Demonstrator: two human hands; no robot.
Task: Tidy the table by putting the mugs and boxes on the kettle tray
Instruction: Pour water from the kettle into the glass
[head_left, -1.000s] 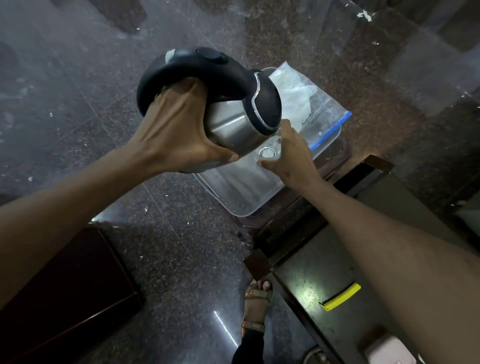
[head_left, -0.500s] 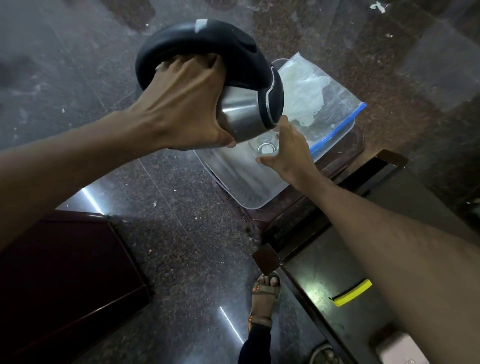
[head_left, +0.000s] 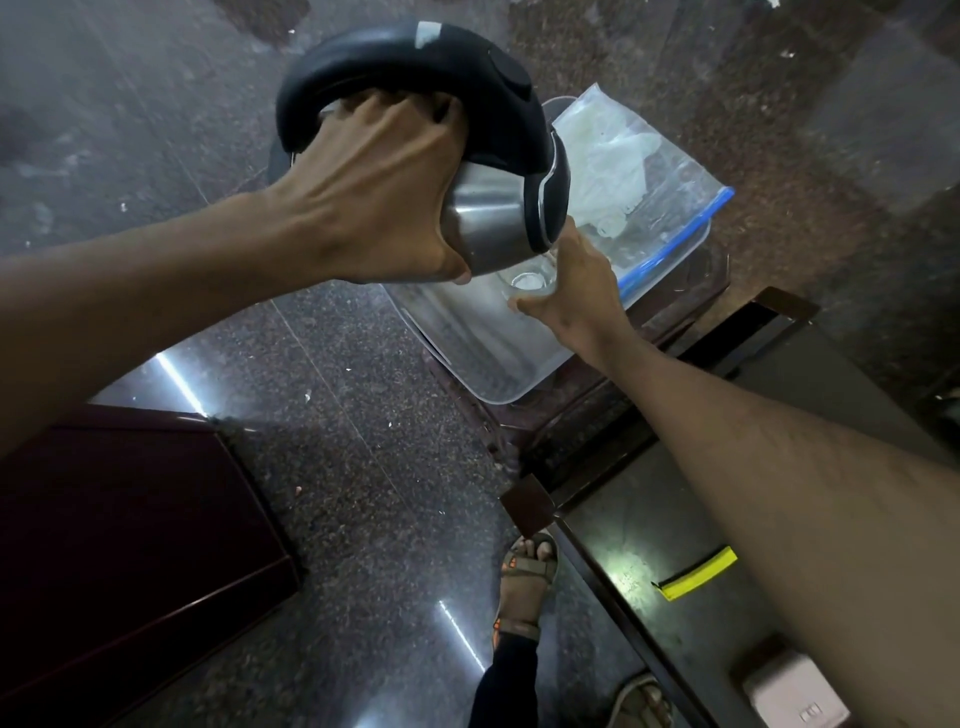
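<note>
Far left, a dark cabinet (head_left: 130, 525) stands on the speckled floor (head_left: 337, 467), clear of the work. Your left hand (head_left: 374, 197) has its grip closed around the handle of the kettle (head_left: 498, 213), which you hold in the air, tipped toward the tray. The tray (head_left: 467, 332) is the shallow clear one on a small dark stand (head_left: 623, 395), under and just right of the kettle. A zip bag (head_left: 649, 176) with a blue seal lies across the tray's far end.

Your right hand (head_left: 576, 291) reaches in beneath the kettle's lid end, fingers curled around a small clear glass (head_left: 530, 278) that stands on the tray. I cannot tell whether that grip is fully closed on the glass or only touching it.

Judging by this, you are making room on the tray, kettle lifted so the glass can be placed or shifted. No mugs or boxes are in view here. Next, settle the glass, let it go, then lower the kettle level onto a bare part of the tray without knocking the glass or pinning the bag.

Lower right, the dark counter (head_left: 649, 545) carries a yellow strip (head_left: 696, 574) and a white object (head_left: 795, 696). Your sandalled foot (head_left: 527, 577) stands beside its corner.
</note>
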